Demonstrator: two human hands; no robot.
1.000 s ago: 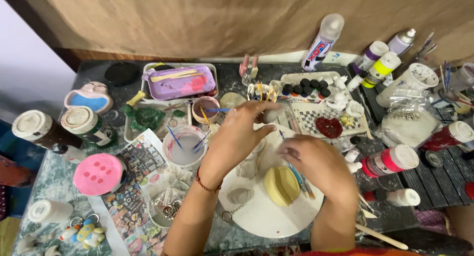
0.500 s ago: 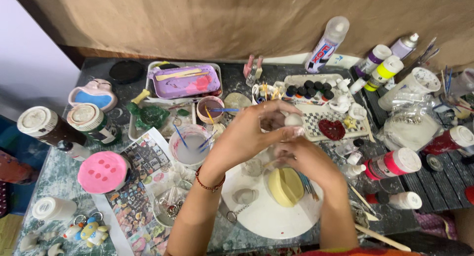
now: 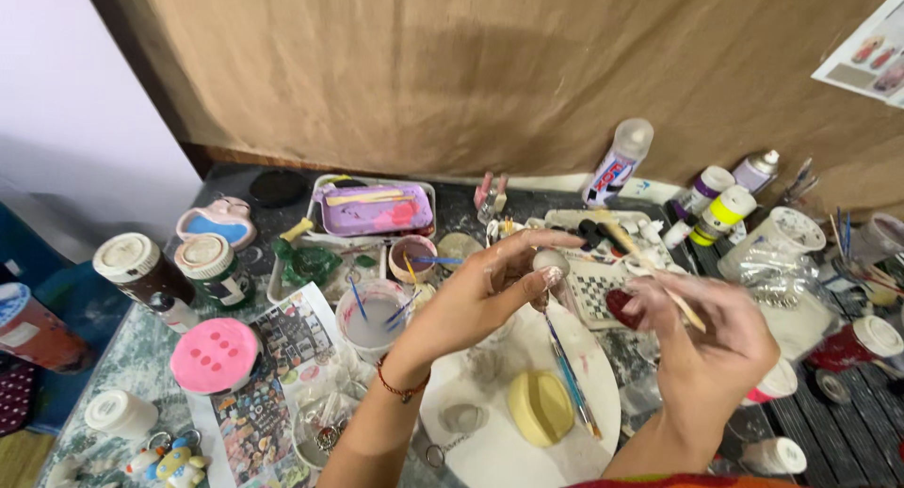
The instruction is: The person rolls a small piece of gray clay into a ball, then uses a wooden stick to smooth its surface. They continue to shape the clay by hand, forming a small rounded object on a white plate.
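Observation:
My left hand [image 3: 485,295] is raised over the table and pinches a small round grey-white piece [image 3: 550,260] between thumb and fingertips. My right hand [image 3: 702,342] is beside it, holding a thin wooden-handled brush [image 3: 650,272] that slants up to the left. Below both hands lies a round white plate [image 3: 513,441] with a pale yellow moulded piece [image 3: 540,408] and a blue-handled brush [image 3: 565,370] on it. A cup of cloudy water [image 3: 374,311] with brushes stands to the left of my left wrist.
Paint bottles [image 3: 725,210] and a spray can [image 3: 617,163] stand at the back right. A purple tray [image 3: 375,208], two lidded jars [image 3: 174,267], a pink round lid [image 3: 215,354], a printed sheet [image 3: 273,394] and a checkered palette [image 3: 598,286] crowd the table. Brown paper covers the wall.
Both hands have lifted off the plate. The left hand has brought the small round piece higher, and the right hand has moved apart to the right with its brush. The camera has tilted up.

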